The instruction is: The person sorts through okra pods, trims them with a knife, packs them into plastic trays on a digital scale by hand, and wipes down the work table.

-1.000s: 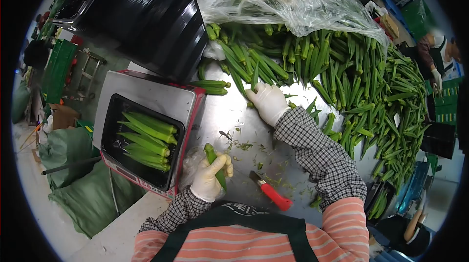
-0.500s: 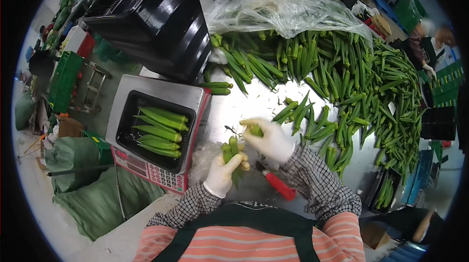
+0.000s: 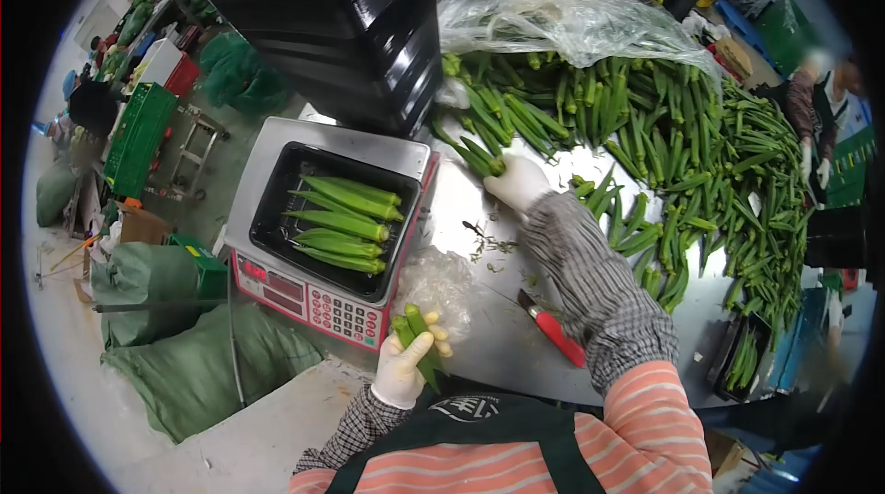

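Scale, silver-topped and red-trimmed (image 3: 313, 302), anchors my head-camera feed. On it, a black rectangular plastic tray (image 3: 277, 208) cradles ridged green okra pods (image 3: 341, 225), seemingly laid parallel to nest neatly: long axes crosswise, stems right, tips left. Off the scale's near right corner, the wearer's white-gloved left hand (image 3: 403, 371) pinches slender green pods (image 3: 414, 319) between thumb and fingers, likely keeping them bundled; they slant, stems away, tips toward the dark green apron (image 3: 516, 420). Right of its far corner, the white-gloved right hand (image 3: 518, 183) meets tapered green pods (image 3: 481, 158) by their stems, tips far-left; its fingertips are hidden, so I can't tell whether they pinch.
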Demonstrator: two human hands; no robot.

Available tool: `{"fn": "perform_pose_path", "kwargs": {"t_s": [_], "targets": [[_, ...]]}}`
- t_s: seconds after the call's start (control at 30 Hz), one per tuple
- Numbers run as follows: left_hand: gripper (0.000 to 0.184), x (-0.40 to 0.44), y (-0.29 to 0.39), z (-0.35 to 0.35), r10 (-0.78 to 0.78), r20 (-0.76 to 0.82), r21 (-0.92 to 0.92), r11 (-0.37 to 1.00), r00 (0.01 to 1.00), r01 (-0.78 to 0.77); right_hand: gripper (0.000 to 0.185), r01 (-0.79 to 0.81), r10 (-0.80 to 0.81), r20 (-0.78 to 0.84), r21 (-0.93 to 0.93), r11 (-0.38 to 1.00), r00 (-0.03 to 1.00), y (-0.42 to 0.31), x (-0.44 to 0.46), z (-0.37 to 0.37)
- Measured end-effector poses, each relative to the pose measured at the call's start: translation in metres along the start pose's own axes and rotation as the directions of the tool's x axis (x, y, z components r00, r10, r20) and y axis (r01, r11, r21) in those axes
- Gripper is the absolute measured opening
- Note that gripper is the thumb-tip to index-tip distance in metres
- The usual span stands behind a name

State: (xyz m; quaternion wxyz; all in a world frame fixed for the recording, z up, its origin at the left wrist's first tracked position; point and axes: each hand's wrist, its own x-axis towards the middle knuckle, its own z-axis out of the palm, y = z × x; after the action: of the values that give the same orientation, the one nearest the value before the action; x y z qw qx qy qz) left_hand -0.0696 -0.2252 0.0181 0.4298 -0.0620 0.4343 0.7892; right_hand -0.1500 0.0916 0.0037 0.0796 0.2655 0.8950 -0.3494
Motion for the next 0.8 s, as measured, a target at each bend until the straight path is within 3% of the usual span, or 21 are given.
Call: {"fn": "perform_pose_path", "kwargs": {"t_s": [0.03,0.07,0.1,0.13,0.23,0.3,0.37,0.4,0.47,0.53,0.57,0.63,0.7,0.73,0.8], "targets": [[0.032,0.002,-0.001,0.002,0.0,0.031,-0.003,1.0,1.0,0.0,0.036,0.01,-0.01,-0.004,0.139,0.99,1.0,0.009,-0.023,-0.007],[0.031,0.005,-0.002,0.006,-0.004,0.066,-0.004,1.0,0.998,0.004,0.037,-0.102,0.042,0.154,0.403,0.909,0.987,0.017,-0.048,-0.016],[0.031,0.008,-0.004,0.012,-0.01,0.102,-0.005,1.0,0.995,0.011,0.037,-0.236,0.045,0.308,0.62,0.749,0.95,0.018,-0.077,-0.028],[0.031,0.013,-0.004,0.019,-0.013,0.135,0.011,1.0,0.991,0.011,0.037,-0.266,0.004,0.34,0.73,0.63,0.941,0.032,-0.096,-0.027],[0.029,0.025,-0.007,0.045,-0.013,0.196,0.118,0.993,0.98,-0.011,0.039,-0.33,-0.112,0.355,0.923,0.197,0.928,0.046,-0.158,-0.029],[0.024,0.029,-0.009,0.064,0.009,0.202,0.212,0.976,0.979,-0.052,0.038,-0.347,-0.179,0.345,0.938,0.022,0.922,0.06,-0.189,-0.031],[0.024,0.031,-0.014,0.079,0.066,0.271,0.363,0.917,0.96,-0.165,0.035,-0.317,-0.145,0.305,0.946,-0.068,0.941,0.069,-0.216,-0.029],[0.026,0.033,-0.019,0.087,0.189,0.383,0.469,0.804,0.904,-0.366,0.033,-0.342,-0.127,0.329,0.935,-0.093,0.936,0.073,-0.23,-0.031],[0.031,0.039,-0.026,0.103,0.342,0.636,0.54,0.444,0.692,-0.715,0.032,-0.361,-0.043,0.363,0.931,0.052,0.931,0.082,-0.256,-0.027],[0.038,0.037,-0.02,0.135,0.151,0.872,0.454,0.107,0.466,-0.884,0.032,-0.375,0.028,0.377,0.909,0.181,0.926,0.085,-0.282,-0.023],[0.042,0.034,-0.022,0.149,0.019,0.939,0.345,-0.047,0.345,-0.937,0.03,-0.346,-0.016,0.354,0.923,0.167,0.935,0.083,-0.298,-0.025],[0.051,0.035,-0.048,0.157,-0.143,0.948,0.28,-0.047,0.284,-0.959,0.044,-0.332,-0.025,0.34,0.93,0.16,0.94,0.101,-0.323,-0.012],[0.055,0.031,-0.071,0.164,-0.227,0.944,0.244,-0.005,0.239,-0.97,0.042,-0.196,0.034,0.196,0.981,0.009,0.98,0.108,-0.354,-0.005],[0.046,0.02,-0.078,0.175,-0.265,0.927,0.285,0.03,0.267,-0.958,0.042,-0.126,0.068,0.13,0.99,-0.061,0.989,0.11,-0.369,-0.002],[0.041,0.013,-0.114,0.178,-0.154,0.95,0.3,0.211,0.271,-0.93,0.045,0.027,0.146,-0.01,0.993,-0.117,0.989,0.123,-0.401,0.012]]}}
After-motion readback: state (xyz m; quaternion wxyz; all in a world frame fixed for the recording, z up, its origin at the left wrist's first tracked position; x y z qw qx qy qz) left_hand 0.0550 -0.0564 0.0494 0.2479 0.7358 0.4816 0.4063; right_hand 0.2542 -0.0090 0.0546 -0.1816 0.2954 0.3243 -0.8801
